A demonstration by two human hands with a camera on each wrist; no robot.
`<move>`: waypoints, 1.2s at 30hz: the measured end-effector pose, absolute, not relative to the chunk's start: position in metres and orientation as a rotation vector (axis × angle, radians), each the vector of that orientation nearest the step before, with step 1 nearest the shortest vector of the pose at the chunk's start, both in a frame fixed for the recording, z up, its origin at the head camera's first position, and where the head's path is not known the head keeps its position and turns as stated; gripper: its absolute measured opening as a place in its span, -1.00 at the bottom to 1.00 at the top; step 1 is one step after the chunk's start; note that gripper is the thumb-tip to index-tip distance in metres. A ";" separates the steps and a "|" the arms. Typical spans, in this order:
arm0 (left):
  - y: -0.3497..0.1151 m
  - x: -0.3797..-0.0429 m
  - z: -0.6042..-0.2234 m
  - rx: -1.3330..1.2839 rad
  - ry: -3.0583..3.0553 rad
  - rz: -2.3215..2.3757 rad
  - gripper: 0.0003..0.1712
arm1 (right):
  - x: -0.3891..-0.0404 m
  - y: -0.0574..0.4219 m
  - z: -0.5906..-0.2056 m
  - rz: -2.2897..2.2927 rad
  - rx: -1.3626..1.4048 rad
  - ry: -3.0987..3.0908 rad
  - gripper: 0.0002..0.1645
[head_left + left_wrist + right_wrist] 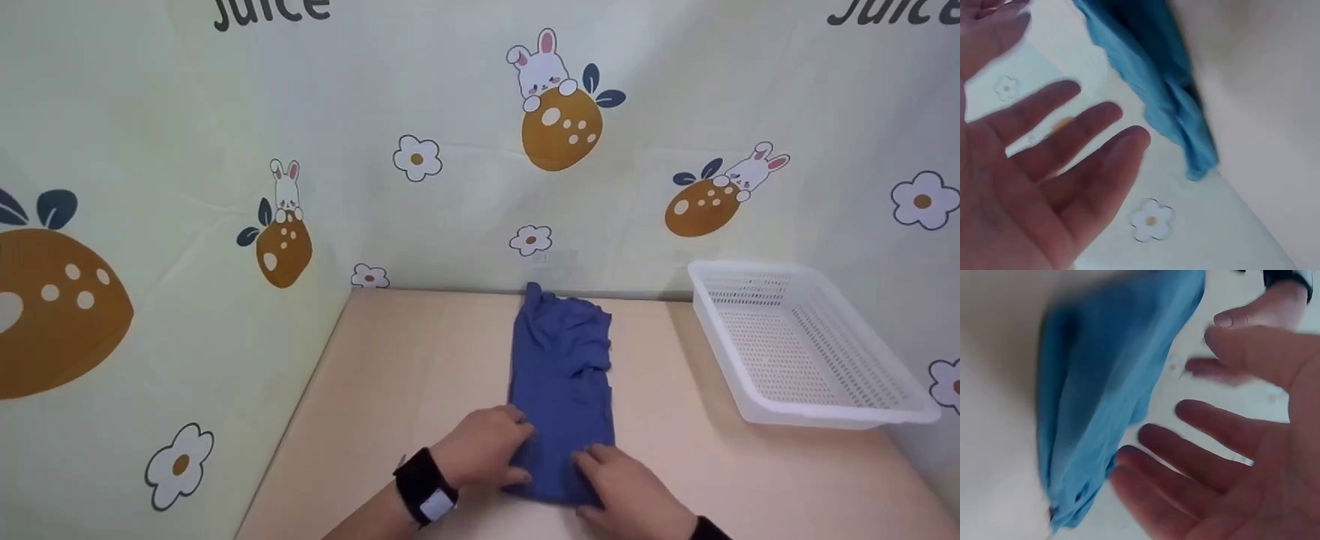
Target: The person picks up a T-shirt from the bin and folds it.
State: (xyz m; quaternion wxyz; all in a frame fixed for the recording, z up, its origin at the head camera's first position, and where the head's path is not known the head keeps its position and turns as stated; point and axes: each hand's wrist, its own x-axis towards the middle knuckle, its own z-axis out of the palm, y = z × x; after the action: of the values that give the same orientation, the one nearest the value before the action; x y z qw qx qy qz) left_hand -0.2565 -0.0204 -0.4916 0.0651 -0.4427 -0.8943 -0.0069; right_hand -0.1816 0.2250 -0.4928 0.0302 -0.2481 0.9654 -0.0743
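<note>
A blue piece of cloth [562, 390], folded into a long strip, lies on the table with its far end bunched in wrinkles near the back wall. My left hand [487, 446] is over its near left edge; in the left wrist view the fingers [1089, 146] of that hand are extended and apart, holding nothing. On the opposite side, my right hand [630, 484] is at the cloth's near right corner, fingertips right at the fabric. The right wrist view has this hand's fingers [1185, 478] loosely spread beside the blue cloth [1112, 377], gripping nothing.
A white perforated plastic basket [817, 416] stands on the right of the wooden table [405, 360]. A curtain [450, 225] printed with rabbits, fruit and flowers closes off the back and sides. A black band [420, 484] is around the left wrist.
</note>
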 end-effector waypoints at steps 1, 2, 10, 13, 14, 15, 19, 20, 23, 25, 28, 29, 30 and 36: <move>-0.018 -0.251 -0.493 -1.389 -2.708 0.011 -0.22 | -0.178 0.221 -0.495 -0.185 -0.784 2.930 -0.16; -0.016 -0.247 -0.495 -1.432 -2.726 0.037 -0.13 | -0.176 0.218 -0.498 -0.143 -0.794 2.897 -0.09; -0.012 -0.240 -0.524 -1.471 -2.884 0.081 -0.14 | -0.175 0.221 -0.518 -0.016 -0.673 2.889 -0.20; -0.016 -0.240 -0.528 -1.451 -2.859 0.090 -0.23 | -0.177 0.230 -0.520 -0.045 -0.651 2.906 -0.25; -0.017 -0.241 -0.528 -1.450 -2.856 0.086 -0.23 | -0.178 0.233 -0.521 -0.061 -0.653 2.904 -0.24; -0.017 -0.241 -0.528 -1.450 -2.856 0.074 -0.23 | -0.178 0.236 -0.522 -0.073 -0.659 2.902 -0.21; -0.019 -0.242 -0.526 -1.456 -2.911 0.013 -0.20 | -0.181 0.247 -0.524 -0.103 -0.715 2.893 -0.17; -0.019 -0.243 -0.525 -1.462 -2.920 0.004 -0.19 | -0.182 0.249 -0.523 -0.108 -0.736 2.896 -0.19; -0.023 -0.245 -0.524 -1.483 -2.948 -0.041 -0.22 | -0.184 0.254 -0.523 -0.145 -0.820 2.910 -0.31; -0.026 -0.245 -0.524 -1.510 -2.939 -0.088 -0.28 | -0.182 0.259 -0.523 -0.179 -0.900 2.908 -0.35; -0.031 -0.244 -0.521 -1.588 -2.899 -0.209 -0.40 | -0.177 0.268 -0.521 -0.292 -1.023 2.863 -0.42; -0.032 -0.244 -0.520 -1.617 -2.870 -0.261 -0.45 | -0.174 0.270 -0.519 -0.344 -1.056 2.840 -0.44; -0.034 -0.243 -0.518 -1.649 -2.844 -0.322 -0.49 | -0.171 0.273 -0.517 -0.413 -1.083 2.806 -0.46; -0.046 -0.235 -0.497 -1.816 -2.717 -0.754 -0.67 | -0.158 0.281 -0.498 -0.983 -1.330 2.498 -0.52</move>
State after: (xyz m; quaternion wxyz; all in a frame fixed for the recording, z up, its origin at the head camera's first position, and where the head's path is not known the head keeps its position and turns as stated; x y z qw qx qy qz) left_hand -0.2353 -0.0457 -0.4974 -0.1060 -0.5383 -0.8056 -0.2235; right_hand -0.1578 0.2810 -0.4976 0.0730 -0.4429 0.8316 -0.3272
